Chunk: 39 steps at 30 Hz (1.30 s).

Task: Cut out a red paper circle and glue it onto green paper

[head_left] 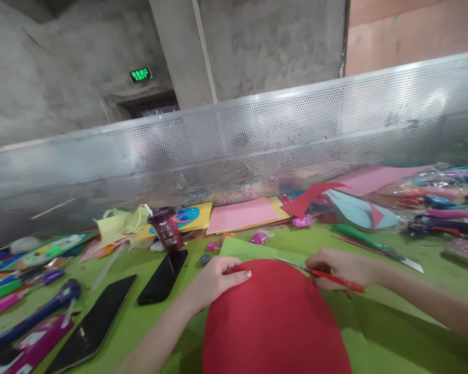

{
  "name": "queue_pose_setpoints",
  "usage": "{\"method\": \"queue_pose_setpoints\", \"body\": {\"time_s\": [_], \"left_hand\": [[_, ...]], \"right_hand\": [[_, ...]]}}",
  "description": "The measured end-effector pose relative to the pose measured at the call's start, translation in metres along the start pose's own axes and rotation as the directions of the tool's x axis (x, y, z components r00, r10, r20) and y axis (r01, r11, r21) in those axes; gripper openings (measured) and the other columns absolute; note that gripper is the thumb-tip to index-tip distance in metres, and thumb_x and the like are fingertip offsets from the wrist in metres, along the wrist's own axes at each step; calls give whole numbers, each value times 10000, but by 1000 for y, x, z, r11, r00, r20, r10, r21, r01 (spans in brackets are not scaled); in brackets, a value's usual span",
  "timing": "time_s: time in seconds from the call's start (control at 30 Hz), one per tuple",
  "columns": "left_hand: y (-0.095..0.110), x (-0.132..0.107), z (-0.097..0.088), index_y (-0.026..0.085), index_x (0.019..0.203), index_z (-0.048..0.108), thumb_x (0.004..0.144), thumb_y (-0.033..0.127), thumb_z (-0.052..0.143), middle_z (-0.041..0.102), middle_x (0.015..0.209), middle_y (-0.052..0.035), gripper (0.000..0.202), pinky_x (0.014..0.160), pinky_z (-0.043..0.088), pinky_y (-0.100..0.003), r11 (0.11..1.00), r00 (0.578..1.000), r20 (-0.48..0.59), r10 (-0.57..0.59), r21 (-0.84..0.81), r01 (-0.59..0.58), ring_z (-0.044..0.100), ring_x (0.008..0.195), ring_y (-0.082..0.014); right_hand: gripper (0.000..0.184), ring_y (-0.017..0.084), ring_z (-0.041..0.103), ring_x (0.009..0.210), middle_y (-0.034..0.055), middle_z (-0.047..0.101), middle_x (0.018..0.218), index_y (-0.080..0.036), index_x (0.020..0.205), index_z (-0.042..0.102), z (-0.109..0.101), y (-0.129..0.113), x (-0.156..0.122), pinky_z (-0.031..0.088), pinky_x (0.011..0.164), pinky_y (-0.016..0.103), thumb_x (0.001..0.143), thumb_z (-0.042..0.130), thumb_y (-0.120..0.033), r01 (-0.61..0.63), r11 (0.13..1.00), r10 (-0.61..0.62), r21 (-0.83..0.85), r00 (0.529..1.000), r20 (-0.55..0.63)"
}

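A large red sheet (273, 322) with a rounded outline fills the lower middle of the view. My left hand (222, 278) pinches its upper left edge, thumb on top and fingers behind. In my right hand (331, 267) are scissors (337, 279) with red handles; their thin metal blades point left and lie along the sheet's top right edge. Whether the blades are parted is hard to see. Beyond the sheet lies a light green sheet (257, 249) on the green table cover (296, 236).
Two dark phones (164, 278) and a dark cup (166, 228) with a straw stand left. A green-handled knife (364, 239) lies right, its blade bare. Colored paper (245, 213) and red scraps (310, 200) lie along the perforated metal panel (234, 150). A blue glue gun (39, 311) is far left.
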State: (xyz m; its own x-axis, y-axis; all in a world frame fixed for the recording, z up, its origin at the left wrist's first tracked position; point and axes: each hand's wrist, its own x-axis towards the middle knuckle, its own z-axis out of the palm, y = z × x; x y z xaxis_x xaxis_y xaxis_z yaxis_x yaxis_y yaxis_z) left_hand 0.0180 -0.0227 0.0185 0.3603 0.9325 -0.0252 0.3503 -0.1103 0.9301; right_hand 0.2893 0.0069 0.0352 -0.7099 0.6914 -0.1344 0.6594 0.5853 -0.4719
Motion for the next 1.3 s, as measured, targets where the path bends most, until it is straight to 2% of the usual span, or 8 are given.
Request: {"method": "queue_pose_setpoints", "body": {"time_s": [0.27,0.67,0.8,1.0,1.3], "left_hand": [[-1,0,2,145,654,545,691,408,559,515,589,14,265,482,287,-216,1000,1000,7,5,-3,-5,442,517,-108],[-2,0,0,144,666,561,692,411,561,526,586,12,268,476,290,-214,1000,1000,10,-1,10,1,451,514,-109],[-2,0,-1,140,695,578,701,406,557,549,608,1,267,483,298,-215,1000,999,36,-5,12,5,463,526,-111],[0,-1,-1,144,693,585,697,398,563,566,631,-2,255,491,312,-218,1000,999,51,-1,3,1,478,542,-118],[1,-2,-2,150,696,585,694,413,558,584,641,-8,265,498,317,-225,1000,998,57,-3,22,2,490,547,-128]], "right_hand": [[165,64,263,465,-68,269,496,-185,531,301,2,4,1,203,424,191,659,406,-195,28,999,-28,-36,1000,-10],[167,66,278,460,-66,298,500,-187,543,316,3,5,2,220,419,187,685,399,-219,25,999,-25,-32,1000,5],[169,67,268,465,-67,285,491,-186,526,310,3,5,1,218,426,190,666,404,-207,48,996,-49,-70,999,-12],[134,65,283,456,-62,314,492,-181,520,348,3,5,2,216,416,188,641,404,-171,20,998,-20,-52,1000,1],[147,62,283,456,-61,337,491,-179,533,358,2,7,2,221,410,180,674,396,-183,62,995,-62,-78,998,11]]}}
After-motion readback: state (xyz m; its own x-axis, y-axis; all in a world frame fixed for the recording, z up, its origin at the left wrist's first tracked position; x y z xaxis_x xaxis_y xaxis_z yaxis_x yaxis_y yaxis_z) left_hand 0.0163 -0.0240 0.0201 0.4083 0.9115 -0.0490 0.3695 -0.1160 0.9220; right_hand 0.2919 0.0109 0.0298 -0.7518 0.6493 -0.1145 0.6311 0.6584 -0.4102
